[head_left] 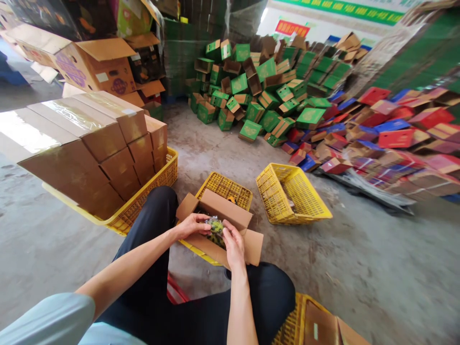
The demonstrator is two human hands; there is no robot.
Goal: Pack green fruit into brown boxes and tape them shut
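A clear plastic packet with green and dark contents point(214, 225) is held between my two hands, over an open cardboard box point(224, 208). My left hand point(194, 226) pinches the packet's left side between thumb and fingers. On its right side, my right hand point(233, 239) grips it with thumb and fingertips. What exactly is in the packet I cannot make out. The box's flaps are folded outward, and more dark green items show inside, partly hidden by my hands. Under the box is an upturned yellow plastic crate point(233, 188).
Closed cardboard boxes point(104, 139) are stacked in a yellow crate point(143, 196) at left. Another yellow crate point(294, 196) stands to the right. By my right knee is a crate point(293, 326) with cardboard. Heaps of green boxes point(251, 129) and red-blue boxes point(395, 136) lie beyond.
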